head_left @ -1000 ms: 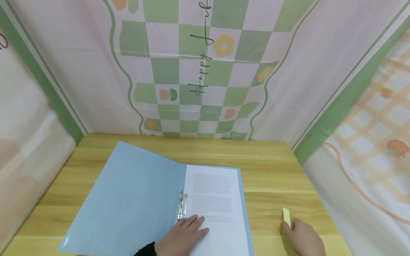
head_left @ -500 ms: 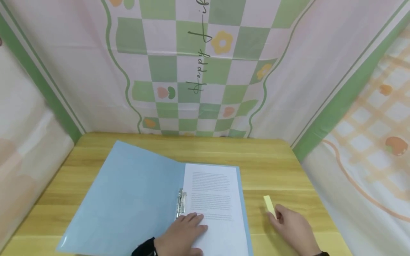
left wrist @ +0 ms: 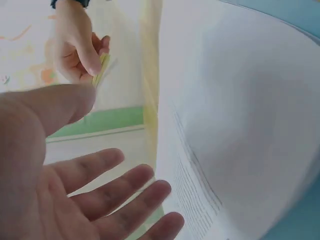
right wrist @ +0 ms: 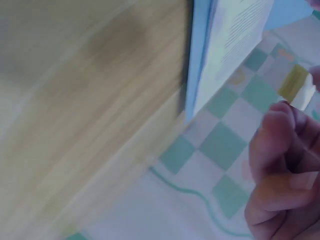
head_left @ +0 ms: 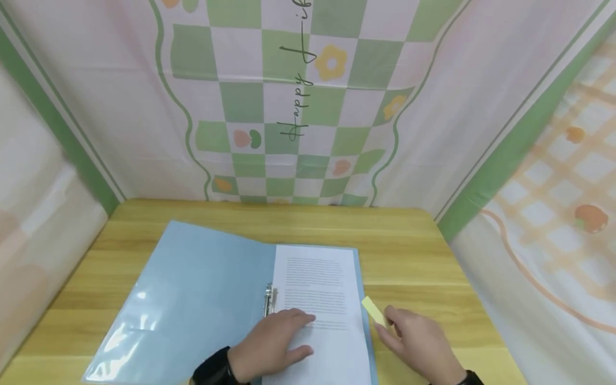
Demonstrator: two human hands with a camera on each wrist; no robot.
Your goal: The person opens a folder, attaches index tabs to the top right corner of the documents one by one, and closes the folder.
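A broad white fabric hanging (head_left: 295,101), printed with green checks, yellow flowers and dark script, is spread as a wall beyond an open light-blue plastic folder (head_left: 202,289). To the folder's left, a white hanging with pale peach patches (head_left: 29,230) is seen, and to its right, a white hanging with an orange lattice and fruit (head_left: 553,187). All around the folder, a yellowish wood-grained tabletop (head_left: 409,256) is exposed, its far corners rounded. The folder's glossy left cover is streaked with light near its lower edge. On the folder's right half, a white paper sheet printed with grey text (head_left: 315,278) is laid. Above that sheet, the left hand (head_left: 269,342) is held with its fingers extended and apart; whether the paper is touched by them cannot be told for certain. Beside the folder's right edge, a narrow pale-yellow rectangular strip (head_left: 374,311) is pinched between the thumb and curled index finger of the right hand (head_left: 421,342). At the folder's spine, a silver metal clip (head_left: 268,298) is partly covered by the left hand.
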